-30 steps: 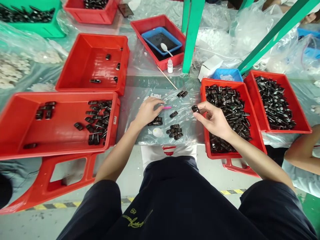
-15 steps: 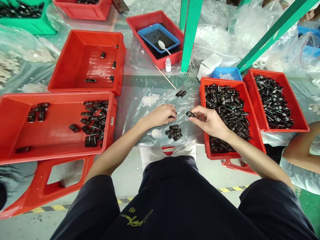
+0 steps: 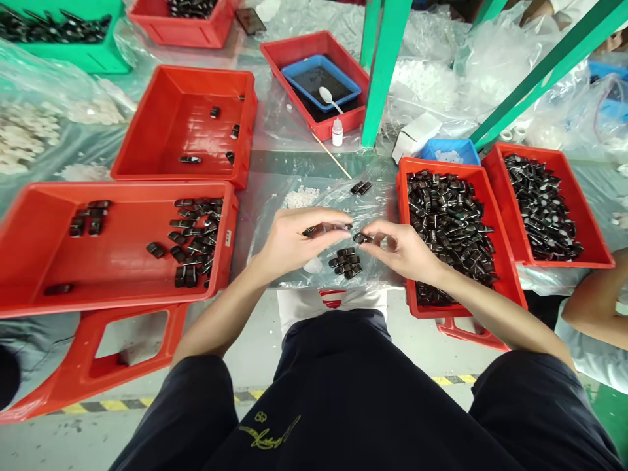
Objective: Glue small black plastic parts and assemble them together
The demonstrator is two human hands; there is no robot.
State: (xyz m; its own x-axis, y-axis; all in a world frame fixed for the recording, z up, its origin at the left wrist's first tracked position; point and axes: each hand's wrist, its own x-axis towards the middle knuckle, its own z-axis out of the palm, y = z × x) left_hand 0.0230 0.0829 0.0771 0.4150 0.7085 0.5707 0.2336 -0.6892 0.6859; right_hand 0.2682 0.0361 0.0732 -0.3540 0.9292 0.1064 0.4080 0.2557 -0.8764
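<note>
My left hand (image 3: pixel 294 239) is closed over the plastic-covered table, thumb and fingers pinched. Dark bits show between its fingers and at the fingertips, but most of what it holds is hidden. Just to the right, my right hand (image 3: pixel 405 250) pinches a small glossy black plastic piece (image 3: pixel 362 238) with a looped outline. The two hands' fingertips are close together. Below them lies a tight cluster of black pieces (image 3: pixel 345 263) on the table. A few more black pieces (image 3: pixel 361 188) lie above. A white round object (image 3: pixel 313 265) is partly covered by my left hand.
A red bin (image 3: pixel 510 288) heaped with black pieces stands at the right, another red bin (image 3: pixel 596 229) beyond it. Two red bins (image 3: pixel 230 261) with fewer pieces are at left. White bits (image 3: pixel 301 197), a stick (image 3: pixel 331 156), a small bottle (image 3: pixel 337 133) and a green post (image 3: pixel 385 72) are ahead.
My left hand has lifted and turned, its fingers now pinched toward the right. My right hand has brought the black piece slightly left and down, nearer the left fingertips. The view has shifted a little.
</note>
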